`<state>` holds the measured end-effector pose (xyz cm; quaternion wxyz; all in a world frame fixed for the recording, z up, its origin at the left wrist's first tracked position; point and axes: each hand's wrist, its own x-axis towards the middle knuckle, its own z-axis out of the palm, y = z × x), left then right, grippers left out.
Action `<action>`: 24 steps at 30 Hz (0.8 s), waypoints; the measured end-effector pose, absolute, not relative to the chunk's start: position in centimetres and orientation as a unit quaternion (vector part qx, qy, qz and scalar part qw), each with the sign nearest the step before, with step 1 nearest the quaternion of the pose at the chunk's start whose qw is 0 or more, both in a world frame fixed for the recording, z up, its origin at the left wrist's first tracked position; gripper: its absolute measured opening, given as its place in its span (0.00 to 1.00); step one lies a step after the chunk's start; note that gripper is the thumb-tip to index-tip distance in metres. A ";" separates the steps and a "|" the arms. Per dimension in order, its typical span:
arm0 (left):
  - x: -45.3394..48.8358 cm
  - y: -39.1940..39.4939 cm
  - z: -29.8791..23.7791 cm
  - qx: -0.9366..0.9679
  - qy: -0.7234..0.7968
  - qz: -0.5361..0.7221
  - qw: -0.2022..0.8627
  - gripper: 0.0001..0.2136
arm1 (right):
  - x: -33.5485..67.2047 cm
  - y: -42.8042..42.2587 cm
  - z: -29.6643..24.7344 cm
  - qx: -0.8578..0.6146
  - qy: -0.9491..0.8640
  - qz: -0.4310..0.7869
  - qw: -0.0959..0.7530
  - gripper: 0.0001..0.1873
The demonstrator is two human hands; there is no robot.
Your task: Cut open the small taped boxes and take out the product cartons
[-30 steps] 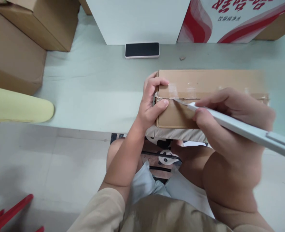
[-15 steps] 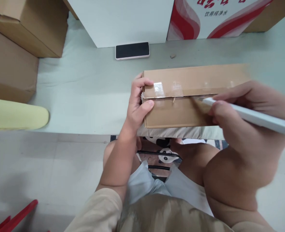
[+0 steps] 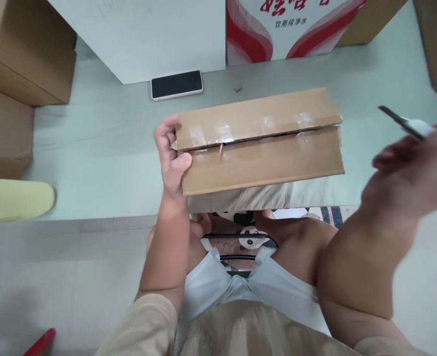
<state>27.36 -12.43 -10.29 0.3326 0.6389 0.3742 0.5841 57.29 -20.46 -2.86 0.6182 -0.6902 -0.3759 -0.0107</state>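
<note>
A flat brown cardboard box [image 3: 263, 158] lies on the pale green table [image 3: 103, 148] in front of me, its taped seam split open along its length. My left hand [image 3: 170, 158] grips the box's left end, thumb on the near flap. My right hand [image 3: 411, 173], blurred, is off to the right of the box and apart from it. It holds a white utility knife [image 3: 407, 123] whose dark blade points up and left.
A phone [image 3: 176, 84] lies face up behind the box, by a white panel [image 3: 148, 34]. A red-and-white carton [image 3: 278, 24] stands at the back. Brown boxes [image 3: 18, 64] are stacked far left, another at the far right. A yellow pad [image 3: 14, 198] sits at the left edge.
The knife ran rightward along the taped seam, then my right hand lifted it clear past the box's right end. The seam now gapes open. My left hand kept its grip.
</note>
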 end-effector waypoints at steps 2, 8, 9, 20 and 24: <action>27.7 -12.2 -10.6 0.614 0.378 0.606 0.336 0.31 | 58.7 -19.5 -5.2 -0.709 -0.381 0.005 0.593 0.07; 28.2 -11.9 -10.5 0.548 0.413 0.663 0.299 0.23 | 61.0 -18.4 -9.2 -0.828 -0.439 0.179 0.302 0.20; 28.1 -11.8 -10.3 0.544 0.416 0.670 0.285 0.23 | 60.9 -18.3 -9.2 -0.822 -0.444 0.175 0.310 0.22; 27.1 -14.0 -7.1 0.628 0.473 0.600 0.150 0.21 | 56.3 -21.3 -3.3 -0.588 -0.461 0.220 0.628 0.03; 26.1 -14.9 -6.6 0.652 0.422 0.611 0.152 0.20 | 56.7 -22.0 -3.4 -0.460 -0.443 0.379 0.669 0.11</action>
